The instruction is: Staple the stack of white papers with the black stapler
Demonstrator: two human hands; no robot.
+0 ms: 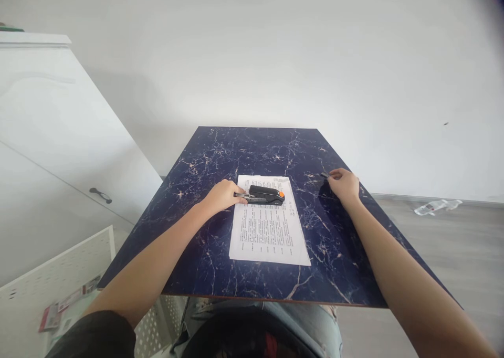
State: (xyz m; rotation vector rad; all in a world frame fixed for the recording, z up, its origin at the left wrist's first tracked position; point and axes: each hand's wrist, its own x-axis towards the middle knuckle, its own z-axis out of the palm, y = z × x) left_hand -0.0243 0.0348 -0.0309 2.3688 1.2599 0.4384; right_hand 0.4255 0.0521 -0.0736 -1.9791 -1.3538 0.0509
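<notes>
A black stapler (pixel 264 195) with an orange spot at its right end lies sideways over the upper part of a printed sheet of paper (pixel 271 237). My left hand (pixel 223 194) is closed on the stapler's left end, where a thin metal part sticks out between thumb and fingers. To the right of the paper, my right hand (pixel 344 185) is just above the table, its fingertips pinching a small dark strip (pixel 324 175). The strip is too small to name. Handwritten marks show along the paper's right margin, and the paper rests flat.
The table (pixel 212 158) has a dark blue marbled top, with a white wall (pixel 275 53) behind it. At left stand a white cabinet (pixel 59 137) with a dark handle and a white perforated basket (pixel 98 240). Clear plastic packaging (pixel 437 207) lies on the floor at right.
</notes>
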